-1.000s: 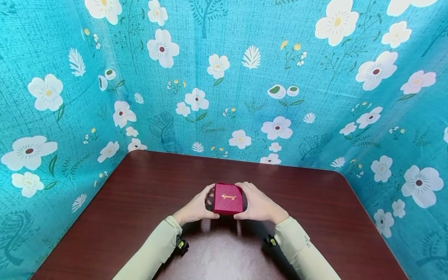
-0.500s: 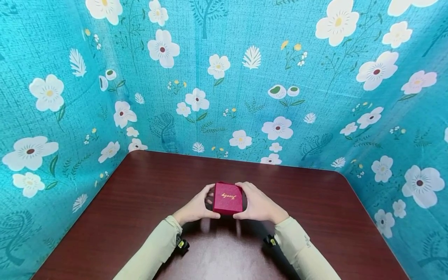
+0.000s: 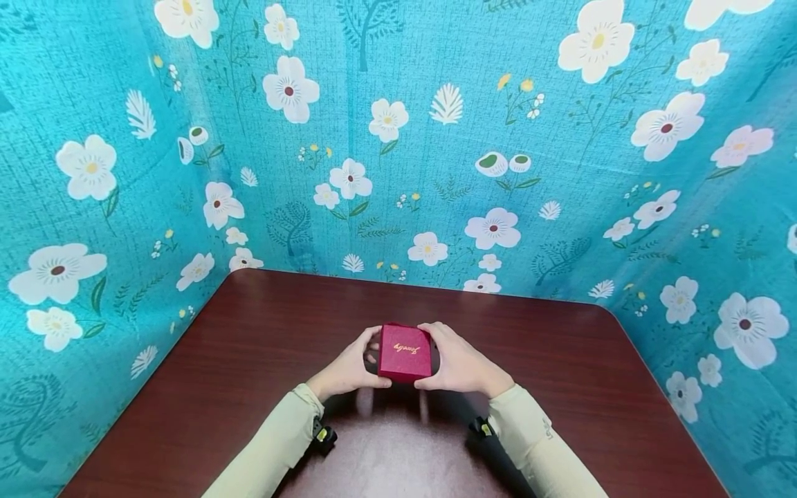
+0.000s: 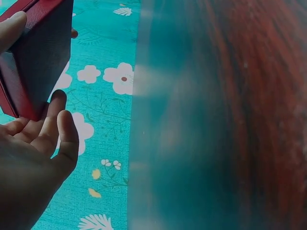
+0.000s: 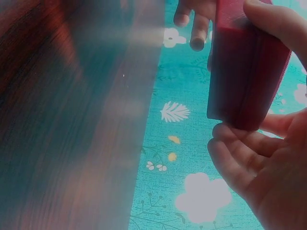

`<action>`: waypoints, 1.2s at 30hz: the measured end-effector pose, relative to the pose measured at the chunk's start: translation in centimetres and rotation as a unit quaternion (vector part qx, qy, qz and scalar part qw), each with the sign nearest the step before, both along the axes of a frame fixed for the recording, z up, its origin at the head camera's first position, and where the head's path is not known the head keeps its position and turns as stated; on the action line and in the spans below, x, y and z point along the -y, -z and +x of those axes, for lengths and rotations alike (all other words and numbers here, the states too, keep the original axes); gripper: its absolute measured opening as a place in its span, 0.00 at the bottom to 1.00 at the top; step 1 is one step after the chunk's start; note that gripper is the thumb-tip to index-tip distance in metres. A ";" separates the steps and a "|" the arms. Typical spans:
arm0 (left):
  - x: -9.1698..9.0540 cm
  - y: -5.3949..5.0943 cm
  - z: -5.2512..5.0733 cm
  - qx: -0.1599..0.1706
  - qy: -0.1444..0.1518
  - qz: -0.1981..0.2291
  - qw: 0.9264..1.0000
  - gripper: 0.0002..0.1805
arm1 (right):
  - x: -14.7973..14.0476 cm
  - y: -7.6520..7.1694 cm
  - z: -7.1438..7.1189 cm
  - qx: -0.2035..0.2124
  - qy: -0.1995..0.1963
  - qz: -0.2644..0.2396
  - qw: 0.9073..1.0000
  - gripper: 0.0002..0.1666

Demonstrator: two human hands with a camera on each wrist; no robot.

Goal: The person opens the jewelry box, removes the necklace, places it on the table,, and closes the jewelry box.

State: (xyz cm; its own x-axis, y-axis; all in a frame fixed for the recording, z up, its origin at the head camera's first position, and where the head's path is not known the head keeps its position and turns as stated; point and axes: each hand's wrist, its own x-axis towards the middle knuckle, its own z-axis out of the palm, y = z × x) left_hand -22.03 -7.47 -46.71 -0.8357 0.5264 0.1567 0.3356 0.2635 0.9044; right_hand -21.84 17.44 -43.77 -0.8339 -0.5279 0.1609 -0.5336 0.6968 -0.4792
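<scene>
A small red jewelry box [image 3: 405, 354] with gold lettering on its lid is held between both hands, raised above the table. On its left side, my left hand [image 3: 350, 366] grips it, thumb at the near edge and fingers at the far side. My right hand [image 3: 461, 363] grips the opposite side in the same way. The left wrist view shows the box [image 4: 41, 57] with the thumb on one face and fingertips beneath its corner. In the right wrist view the lid seam of the box [image 5: 249, 72] looks closed; its contents are hidden.
A dark reddish-brown wooden table [image 3: 280, 311] with rounded far corners lies beneath the hands. Behind it and along both sides hangs a turquoise floral cloth [image 3: 398, 180]. Black wrist cameras sit under the sleeves, the left camera [image 3: 324, 437] showing a yellow mark.
</scene>
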 end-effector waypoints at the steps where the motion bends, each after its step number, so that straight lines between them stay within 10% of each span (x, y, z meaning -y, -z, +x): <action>1: 0.0 0.4 -0.2 -0.003 -0.003 -0.001 1.000 0.51 | 0.0 0.0 0.0 -0.001 0.000 -0.002 1.000 0.58; 36: 0.2 1.8 -0.9 -0.014 0.000 0.005 1.000 0.49 | 0.0 -0.7 0.3 0.032 -0.005 -0.023 0.999 0.58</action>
